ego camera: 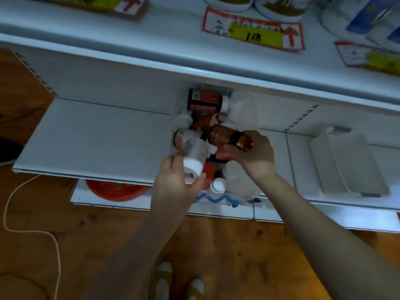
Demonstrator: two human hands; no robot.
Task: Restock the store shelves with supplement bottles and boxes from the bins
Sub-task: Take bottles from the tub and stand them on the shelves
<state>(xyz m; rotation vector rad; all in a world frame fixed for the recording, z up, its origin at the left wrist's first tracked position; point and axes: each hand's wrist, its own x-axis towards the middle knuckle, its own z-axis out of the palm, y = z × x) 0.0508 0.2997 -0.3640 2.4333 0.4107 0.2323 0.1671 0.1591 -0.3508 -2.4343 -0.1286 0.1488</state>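
A white-capped bottle (193, 154) is gripped by the left hand (174, 185), with the fingers curled round its cap end. An amber bottle (225, 135) with a gold cap is grasped at the cap end by the right hand (255, 155), just right of the left grip. Both bottles are held over a translucent bin (245, 109) set on the shelf (97, 135). Beyond both grips, a red-labelled bottle (205, 100) is seen lying in the bin. A second bin (346, 163) is set well right of the right grip.
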